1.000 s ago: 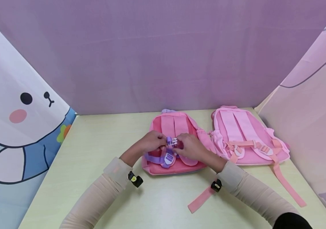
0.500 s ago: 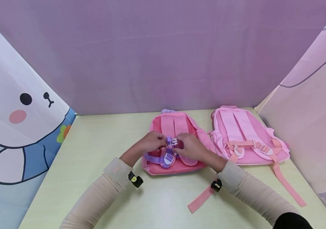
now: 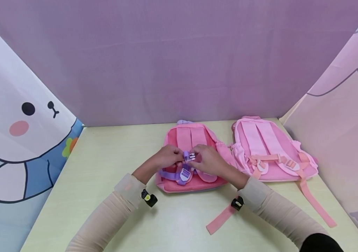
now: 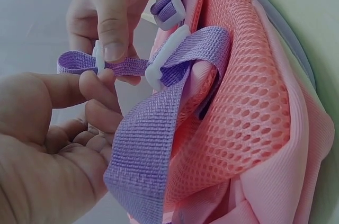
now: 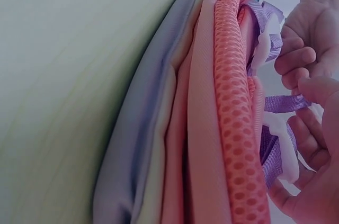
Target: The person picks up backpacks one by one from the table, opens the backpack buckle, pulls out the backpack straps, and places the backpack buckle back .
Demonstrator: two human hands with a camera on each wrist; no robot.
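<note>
A pink child's backpack (image 3: 179, 136) lies back panel up on the table, its purple webbing straps on top. Above its mesh panel, my left hand (image 3: 167, 156) pinches a purple strap (image 4: 127, 66) close to a white side-release buckle piece (image 3: 192, 156). The buckle's prongs point right, between the thumb and fingers of my right hand (image 3: 208, 160), which grips it. In the left wrist view the buckle (image 4: 99, 57) sits at both hands' fingertips, with a strap loop beside it. A white slide adjuster (image 3: 185, 174) lies just below, and a wide strap end hangs free (image 4: 143, 150).
A second pink backpack (image 3: 271, 140) lies to the right, its peach straps buckled across. One loose peach strap end (image 3: 315, 203) trails down the table (image 3: 116, 147); another (image 3: 220, 220) emerges from under the right forearm. Fabric panels stand behind and at both sides.
My right fingers have shifted slightly around the buckle, and its prongs show a little more. The left hand and both backpacks stay practically where they were.
</note>
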